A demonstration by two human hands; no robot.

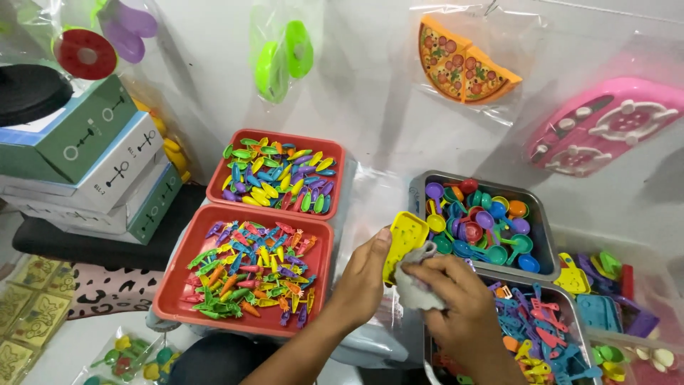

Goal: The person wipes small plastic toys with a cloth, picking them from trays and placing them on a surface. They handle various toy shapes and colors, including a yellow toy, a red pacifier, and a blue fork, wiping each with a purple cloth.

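Note:
My left hand (362, 279) grips a flat yellow plastic toy piece with small holes (403, 239), held upright between the trays. My right hand (459, 308) presses a crumpled grey cloth (415, 288) against the lower part of that yellow piece. Both hands hover just left of the metal tray of small plastic toys (563, 292) in blue, pink and orange.
Two red trays (322, 235) hold tiny colourful toy vegetables. A metal tray (541, 232) behind holds toy spoons and pans. Stacked boxes (100, 171) stand at left. Bagged toys hang on the wall: pizza slices (463, 64), a pink stove (605, 125). Loose toys (605, 285) lie at right.

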